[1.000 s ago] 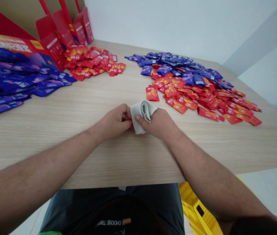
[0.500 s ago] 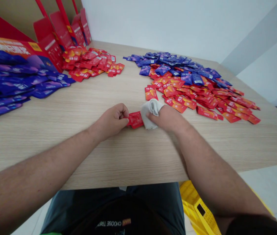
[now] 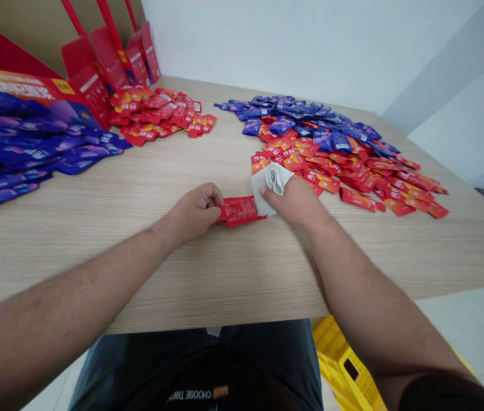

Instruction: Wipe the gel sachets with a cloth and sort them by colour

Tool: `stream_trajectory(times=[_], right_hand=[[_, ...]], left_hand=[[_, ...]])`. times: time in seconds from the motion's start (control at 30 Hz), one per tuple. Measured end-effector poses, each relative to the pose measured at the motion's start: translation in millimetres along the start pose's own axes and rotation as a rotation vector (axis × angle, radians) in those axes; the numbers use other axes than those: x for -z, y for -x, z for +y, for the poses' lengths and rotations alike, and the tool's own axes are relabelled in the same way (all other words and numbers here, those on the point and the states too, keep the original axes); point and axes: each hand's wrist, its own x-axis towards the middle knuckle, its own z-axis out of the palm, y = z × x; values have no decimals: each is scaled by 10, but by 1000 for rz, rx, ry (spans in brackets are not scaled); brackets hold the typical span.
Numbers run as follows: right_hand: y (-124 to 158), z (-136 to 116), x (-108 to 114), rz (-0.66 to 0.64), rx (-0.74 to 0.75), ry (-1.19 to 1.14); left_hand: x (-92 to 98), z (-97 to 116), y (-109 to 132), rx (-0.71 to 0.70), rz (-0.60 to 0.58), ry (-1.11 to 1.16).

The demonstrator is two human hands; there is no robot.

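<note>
My left hand (image 3: pixel 196 212) is closed, pinching the left end of a red sachet (image 3: pixel 241 210) that lies flat on the wooden table (image 3: pixel 148 188). My right hand (image 3: pixel 295 201) is wrapped round a folded white cloth (image 3: pixel 270 181) and presses it against the sachet's right end. Both hands sit near the table's middle, just in front of a mixed heap of red and blue sachets (image 3: pixel 331 154).
A separate pile of red sachets (image 3: pixel 160 114) lies at the back left, with blue sachets (image 3: pixel 23 154) heaped at the far left beside red cardboard boxes (image 3: pixel 96 63). A yellow crate (image 3: pixel 349 371) stands on the floor under the table's right front edge.
The cloth in my right hand has slid rightward off the red sachet, uncovering most of it. My left hand has kept its pinch on the sachet's left end.
</note>
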Motion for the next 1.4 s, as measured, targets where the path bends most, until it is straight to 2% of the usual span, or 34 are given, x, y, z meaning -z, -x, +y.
stream_trajectory(times=[0.1, 0.13, 0.2, 0.33, 0.5, 0.6, 0.73, 0.9, 1.13, 1.2, 1.3, 1.4], right_hand=[[62, -137, -42, -87, 166, -63], [65, -153, -56, -118, 179, -45], [31, -97, -59, -119, 103, 24], [-110, 179, -3, -27, -114, 45], [-142, 219, -28, -81, -90, 1], [-116, 158, -43, -64, -92, -42], [-122, 121, -48, -112, -90, -57], [-157, 112, -95, -161, -90, 18], [-191, 124, -129, -192, -88, 38], [-193, 120, -124, -193, -103, 50], [-190, 117, -118, -195, -110, 47], [-189, 117, -123, -200, -92, 38]], left_hand=[[-11, -22, -13, -7, -13, 41], [-12, -30, -17, -7, -15, 37], [-6, -42, -16, -9, -16, 11], [52, -62, 9, -11, -41, -87], [175, -79, 27, -49, -67, -221], [279, -43, 22, -27, -2, -194], [506, 27, -37, 29, 162, -11], [931, 71, -369, -100, 409, 95], [1752, 273, -1320, -206, 728, 75], [1931, 285, -1518, -158, 796, 60], [2007, 155, -1614, 15, 813, 91], [1848, -96, -1498, 171, 768, 104]])
